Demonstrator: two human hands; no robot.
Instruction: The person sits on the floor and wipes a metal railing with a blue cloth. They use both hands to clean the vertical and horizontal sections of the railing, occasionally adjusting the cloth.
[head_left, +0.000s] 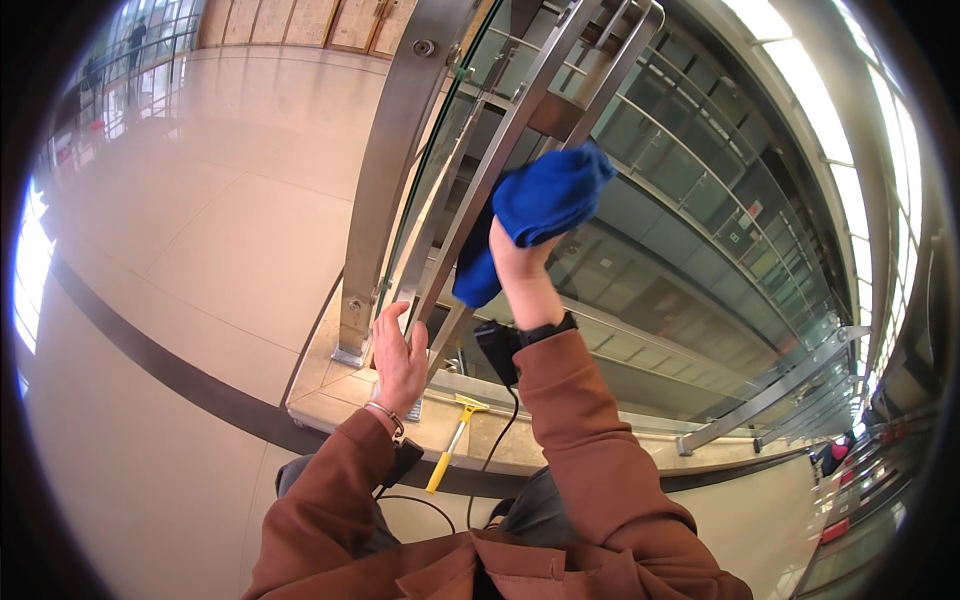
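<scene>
A blue cloth is bunched in my right hand, which hides part of the metal railing post behind it. One end of the cloth hangs down beside the wrist, along the post. My left hand is lower, by the foot of the posts, thumb apart from the fingers and nothing held. Its fingertips are close to the post's edge; whether they touch cannot be told. On the stone ledge below lies a scraper with a yellow head and yellow grip, its handle jutting over the ledge's front edge.
A second, wider metal post with a glass panel stands to the left. Glass balustrades border a drop to lower levels on the right. Black cables hang from devices at both wrists. Pale tiled floor stretches left.
</scene>
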